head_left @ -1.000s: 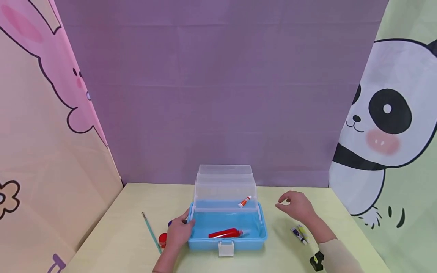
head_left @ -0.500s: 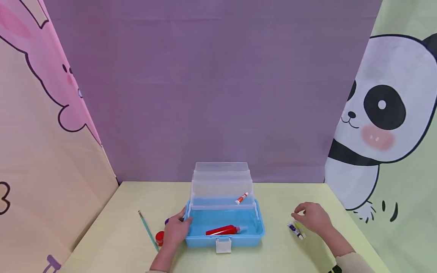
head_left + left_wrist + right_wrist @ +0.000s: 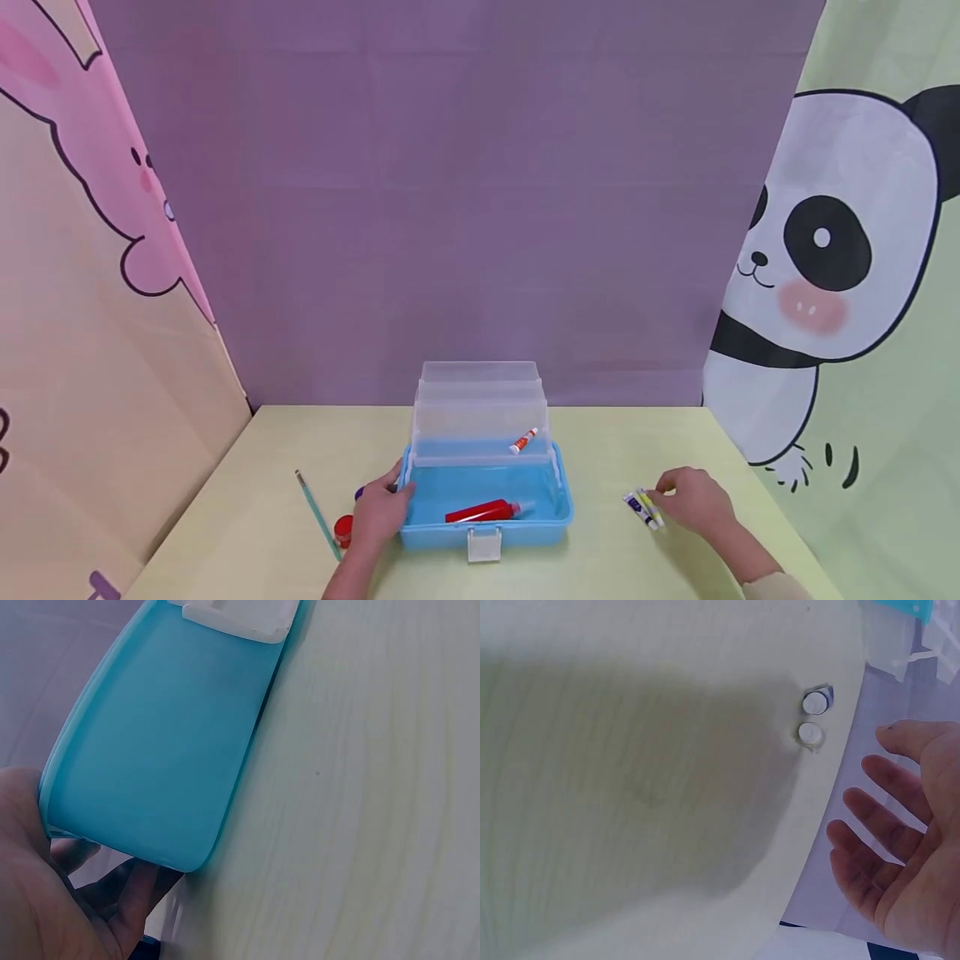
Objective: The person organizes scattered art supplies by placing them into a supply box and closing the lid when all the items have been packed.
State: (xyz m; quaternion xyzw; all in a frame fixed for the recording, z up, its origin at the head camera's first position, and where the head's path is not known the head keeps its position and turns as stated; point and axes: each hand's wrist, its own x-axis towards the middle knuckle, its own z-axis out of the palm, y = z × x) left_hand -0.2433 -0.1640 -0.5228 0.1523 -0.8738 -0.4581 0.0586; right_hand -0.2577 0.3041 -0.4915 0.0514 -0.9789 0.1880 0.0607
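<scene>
Pink shows first at the far left, a printed rabbit on the pale side wall. On the left part of the tabletop a teal pencil lies slanting, and just right of its near end is a small red jar. Beyond the jar, a purple item is mostly hidden by the left hand. That hand grips the left end of the blue box, its thumb at the rim and its fingers against the outer side.

Right of the hand, the box stands open in the middle, its clear lid raised at the far side and its white latch at the near side. Inside lies a red bottle; an orange-and-white tube shows against the lid's lower part.

Farther right, a purple-and-white tube and a yellow tube lie side by side. Just right of them is the right hand, its fingers loosely spread and holding nothing. A printed panda fills the right wall.
</scene>
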